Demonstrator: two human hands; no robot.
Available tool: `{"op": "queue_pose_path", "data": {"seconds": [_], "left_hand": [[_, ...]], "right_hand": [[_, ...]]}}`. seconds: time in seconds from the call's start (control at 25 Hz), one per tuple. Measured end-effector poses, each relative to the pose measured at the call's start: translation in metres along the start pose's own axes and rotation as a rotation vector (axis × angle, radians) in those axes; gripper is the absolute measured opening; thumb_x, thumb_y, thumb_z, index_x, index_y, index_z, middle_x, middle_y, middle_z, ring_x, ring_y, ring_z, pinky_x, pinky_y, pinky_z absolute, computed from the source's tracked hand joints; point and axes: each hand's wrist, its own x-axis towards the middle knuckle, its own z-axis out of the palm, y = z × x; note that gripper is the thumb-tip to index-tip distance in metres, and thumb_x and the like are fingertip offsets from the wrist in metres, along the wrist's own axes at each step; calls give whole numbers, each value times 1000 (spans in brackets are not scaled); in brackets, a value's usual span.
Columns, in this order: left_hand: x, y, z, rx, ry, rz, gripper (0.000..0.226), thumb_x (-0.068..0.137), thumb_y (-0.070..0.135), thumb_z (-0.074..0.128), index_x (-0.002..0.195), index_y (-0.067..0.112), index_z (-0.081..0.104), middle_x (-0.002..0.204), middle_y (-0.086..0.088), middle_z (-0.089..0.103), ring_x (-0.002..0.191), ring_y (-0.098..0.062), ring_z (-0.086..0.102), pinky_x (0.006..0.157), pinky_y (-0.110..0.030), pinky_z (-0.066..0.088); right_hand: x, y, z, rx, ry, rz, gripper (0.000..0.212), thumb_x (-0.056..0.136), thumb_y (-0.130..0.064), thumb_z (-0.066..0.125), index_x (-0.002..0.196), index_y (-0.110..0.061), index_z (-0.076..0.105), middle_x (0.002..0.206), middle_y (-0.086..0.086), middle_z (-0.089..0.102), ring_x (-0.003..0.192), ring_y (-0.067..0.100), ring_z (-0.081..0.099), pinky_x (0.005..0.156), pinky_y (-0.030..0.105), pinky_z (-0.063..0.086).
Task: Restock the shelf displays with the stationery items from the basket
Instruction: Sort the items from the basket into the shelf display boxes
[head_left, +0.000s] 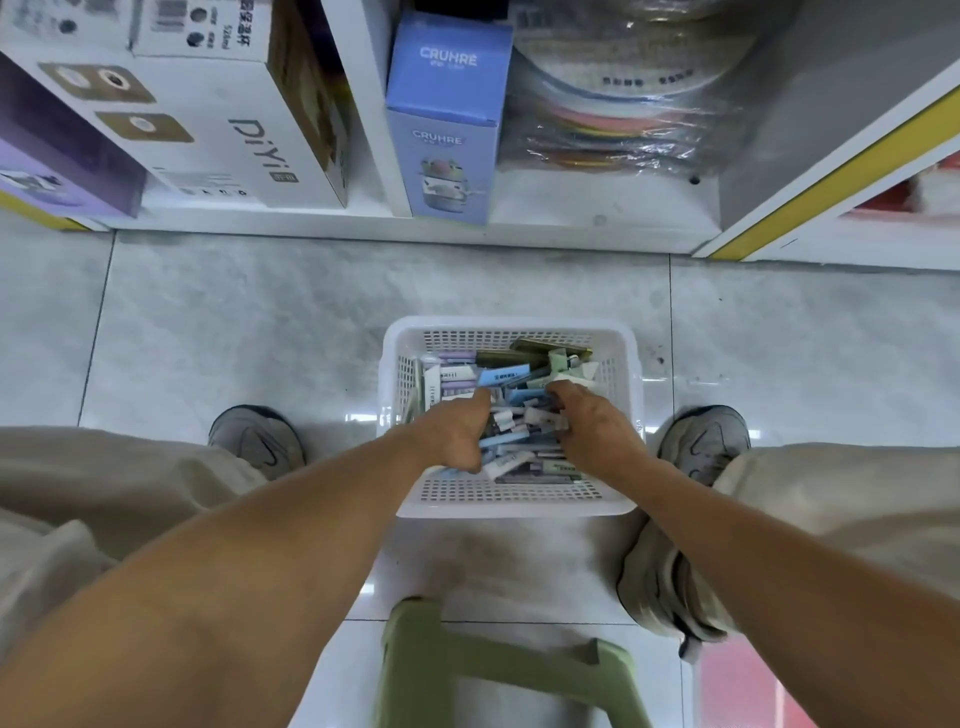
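Observation:
A white perforated plastic basket (511, 500) stands on the tiled floor between my feet. It is full of small stationery packs (519, 431) in blue, purple, white and green. Both hands are inside it. My left hand (452, 434) has its fingers curled down into the pile around some packs. My right hand (592, 423) reaches in from the right, with its fingers curled over the packs. The fingertips of both hands are buried among the items.
The bottom shelf (571, 218) runs along the top, holding a white DiYi box (218, 119), a blue CRUHRE box (447, 119) and plastic-wrapped coloured rolls (623, 104). A green stool (498, 670) stands under me. My shoes (260, 439) flank the basket.

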Motion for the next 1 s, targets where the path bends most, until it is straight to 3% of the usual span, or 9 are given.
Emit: {"op": "queue_pose_path", "data": {"seconds": [0.08, 0.16, 0.24, 0.36, 0.52, 0.64, 0.8, 0.92, 1.0], "left_hand": [[-4, -2, -5, -105, -48, 17, 100, 68, 20, 87, 141, 16, 18, 104, -2, 61, 86, -12, 60, 66, -24, 49], [-11, -2, -11, -188, -69, 28, 110, 67, 26, 90, 147, 16, 14, 132, -5, 55, 112, -21, 58, 90, -32, 50], [-17, -2, -16, -239, -64, 17, 110, 67, 28, 90, 148, 15, 16, 138, -5, 52, 120, -23, 53, 102, -36, 47], [-28, 1, -26, -353, -86, -49, 103, 67, 20, 89, 145, 17, 22, 128, -3, 56, 113, -23, 57, 98, -41, 52], [-49, 9, -42, -616, -161, -58, 121, 65, 0, 86, 154, 37, 11, 139, -4, 52, 115, -29, 60, 90, -45, 56], [-61, 14, -49, -642, -166, 5, 88, 65, -7, 83, 137, 28, 45, 123, -10, 61, 105, -30, 67, 81, -51, 59], [-76, 25, -56, -561, -123, 35, 63, 65, -4, 83, 119, 18, 58, 112, -12, 68, 101, -29, 69, 84, -51, 59], [-86, 33, -64, -551, -84, 39, 54, 63, -3, 83, 110, 15, 62, 106, -12, 71, 97, -30, 70, 82, -48, 59], [-91, 35, -68, -556, -75, 43, 56, 64, -2, 83, 112, 15, 62, 105, -12, 71, 95, -31, 71, 78, -44, 60]], "right_hand": [[-1, -2, -5, 8, 6, 15, 58, 86, -1, 57, 138, -24, 44, 135, 2, 56, 115, 26, 58, 91, 40, 53], [-1, -3, -9, 19, 17, 18, 59, 86, 1, 55, 138, -23, 44, 136, 2, 54, 117, 26, 56, 93, 40, 52], [-1, -4, -14, 45, 30, 23, 56, 86, 2, 54, 136, -23, 46, 134, 2, 54, 115, 27, 56, 93, 42, 52], [-2, -5, -23, 69, 52, 40, 54, 87, 0, 55, 135, -23, 49, 134, 1, 53, 115, 26, 56, 94, 40, 51], [-5, -10, -39, 40, 14, 23, 56, 85, 2, 58, 136, -21, 51, 134, 1, 55, 118, 23, 55, 92, 32, 49], [-11, -14, -48, 123, -1, 37, 53, 82, 3, 59, 130, -19, 55, 120, 1, 60, 109, 21, 59, 83, 28, 51], [-21, -27, -62, 243, 3, 25, 60, 81, -4, 68, 136, -21, 53, 118, -1, 59, 95, 18, 59, 64, 13, 43], [-32, -41, -75, 423, 16, 40, 70, 80, 4, 65, 141, -25, 48, 122, 2, 58, 97, 24, 65, 71, 33, 59], [-39, -51, -84, 663, 14, 146, 62, 82, 10, 61, 135, -22, 51, 114, 7, 64, 90, 26, 69, 72, 41, 59]]}}
